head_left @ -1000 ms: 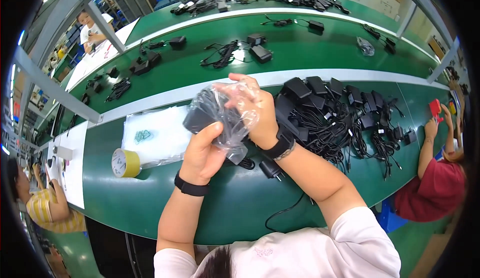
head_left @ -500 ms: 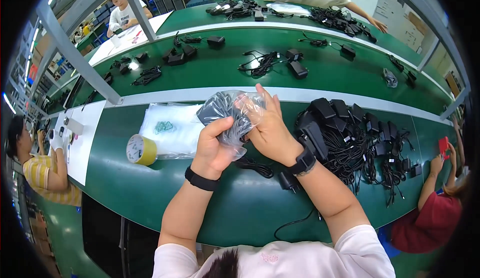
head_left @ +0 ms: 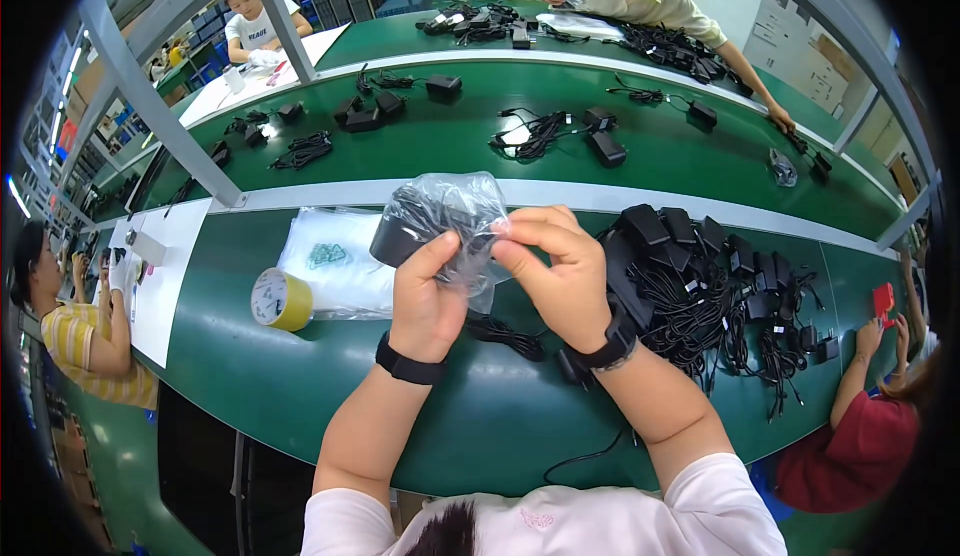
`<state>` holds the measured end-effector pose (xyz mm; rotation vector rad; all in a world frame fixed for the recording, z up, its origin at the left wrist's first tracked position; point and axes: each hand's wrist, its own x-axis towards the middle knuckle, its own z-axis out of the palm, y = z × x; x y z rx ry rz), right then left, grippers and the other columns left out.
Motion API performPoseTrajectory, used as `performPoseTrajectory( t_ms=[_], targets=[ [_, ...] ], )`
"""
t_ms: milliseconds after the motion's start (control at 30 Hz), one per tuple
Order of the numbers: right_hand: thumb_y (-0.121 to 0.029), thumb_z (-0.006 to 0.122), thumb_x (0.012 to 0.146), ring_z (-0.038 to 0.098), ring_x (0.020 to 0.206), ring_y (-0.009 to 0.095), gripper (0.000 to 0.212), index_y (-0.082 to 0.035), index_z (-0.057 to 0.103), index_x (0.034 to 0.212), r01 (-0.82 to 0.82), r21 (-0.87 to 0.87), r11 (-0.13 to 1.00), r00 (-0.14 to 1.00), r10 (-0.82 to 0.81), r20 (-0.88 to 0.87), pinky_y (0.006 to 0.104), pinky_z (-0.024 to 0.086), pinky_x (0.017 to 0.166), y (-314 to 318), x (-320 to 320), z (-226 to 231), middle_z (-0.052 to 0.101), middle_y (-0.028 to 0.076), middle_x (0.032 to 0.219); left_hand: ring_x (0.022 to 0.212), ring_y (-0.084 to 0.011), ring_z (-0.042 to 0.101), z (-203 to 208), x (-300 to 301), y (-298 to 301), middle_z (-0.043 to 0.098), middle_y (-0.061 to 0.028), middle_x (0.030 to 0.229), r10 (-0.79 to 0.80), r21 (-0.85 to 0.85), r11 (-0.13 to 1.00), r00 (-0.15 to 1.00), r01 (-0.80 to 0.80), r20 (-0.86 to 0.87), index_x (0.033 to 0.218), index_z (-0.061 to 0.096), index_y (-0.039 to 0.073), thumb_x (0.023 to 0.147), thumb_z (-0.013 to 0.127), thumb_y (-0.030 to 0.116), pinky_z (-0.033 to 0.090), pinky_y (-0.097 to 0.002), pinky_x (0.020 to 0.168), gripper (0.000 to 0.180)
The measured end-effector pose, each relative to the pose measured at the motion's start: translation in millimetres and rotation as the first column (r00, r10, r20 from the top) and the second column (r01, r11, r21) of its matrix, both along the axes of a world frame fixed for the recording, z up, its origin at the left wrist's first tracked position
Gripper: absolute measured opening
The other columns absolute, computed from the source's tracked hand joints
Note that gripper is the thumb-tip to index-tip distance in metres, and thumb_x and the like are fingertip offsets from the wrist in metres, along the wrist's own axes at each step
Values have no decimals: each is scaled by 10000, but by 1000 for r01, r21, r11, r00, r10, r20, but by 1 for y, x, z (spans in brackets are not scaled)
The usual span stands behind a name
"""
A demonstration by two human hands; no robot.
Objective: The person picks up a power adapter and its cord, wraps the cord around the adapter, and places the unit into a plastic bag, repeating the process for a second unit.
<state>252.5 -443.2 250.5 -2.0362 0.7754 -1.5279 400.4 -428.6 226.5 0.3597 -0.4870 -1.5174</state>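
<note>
A clear plastic bag with a black power adapter and its coiled cable inside is up in front of me, above the green table. My left hand grips the bag from below, thumb across its front. With thumb and forefinger, my right hand pinches the bag's right edge. Behind the bag lies a stack of clear plastic bags, with a small heap of green bits on it. Under my hands a coiled black cable rests on the table, and another adapter is partly hidden by my right wrist.
A yellow tape roll stands left of the bag stack. To the right is a big pile of black adapters and cables. Beyond a white rail, more adapters lie on a green surface. Co-workers sit left and right; one reaches across the far side.
My right hand's spread fingers have drawn out of the bag's mouth and now pinch its edge. The bag has shifted slightly left. The far co-worker's hand has reached down to the adapters at right.
</note>
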Motion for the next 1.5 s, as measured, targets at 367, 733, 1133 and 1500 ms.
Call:
performPoseTrajectory(
  t_ms=[367,733,1133,1500],
  targets=[
    [-105,539,879,479,540,117,109,-13,507,832,318,-445,837,918,-390,-78,223,377,527,-25,-37,29,518,29,654,956,-245,564,3,6,3,596,-93,1015,-102,10,995,993,103,-55,1045,553,18,755,577,-18,432,-404,901,294],
    [-410,702,737,441,1139,197,848,-65,255,1370,-602,469,646,798,512,318,323,426,863,-27,-25,22,427,116,1287,972,-211,554,5,6,6,597,-66,1027,31,-95,995,999,-34,-29,1065,551,27,782,591,20,407,-357,910,286],
    [-72,563,848,603,768,163,132,28,634,897,-292,446,846,900,85,427,291,474,708,-9,2,18,648,93,890,1170,-222,408,-5,-1,-6,312,-115,1341,141,-188,977,968,-101,209,1421,99,119,627,772,41,366,-353,956,1043],
    [-3,645,667,607,662,277,245,10,627,911,126,-338,933,981,-167,-97,327,491,621,11,9,8,622,139,765,784,-105,557,13,-4,19,612,-59,816,391,-325,921,495,-217,776,867,580,-5,782,602,26,465,-262,692,93]
  ],
)
